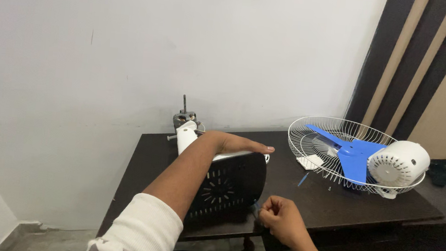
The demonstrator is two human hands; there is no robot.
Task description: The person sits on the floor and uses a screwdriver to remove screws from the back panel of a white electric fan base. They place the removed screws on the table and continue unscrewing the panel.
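while left hand (235,142) lies flat on fan base (228,188), right hand (279,217) pinched

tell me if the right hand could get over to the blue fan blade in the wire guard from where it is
Probably yes. The right hand is pinched at the lower edge of the black fan base, and the dark table between it and the blue fan blade looks free. The wire guard lies open side up.

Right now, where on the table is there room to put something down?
Bare dark table lies between the black fan base and the wire guard, apart from a small blue bit. Another free strip runs behind the base, along the wall. It is crowded on the right with the guard, blue blade and white cover.
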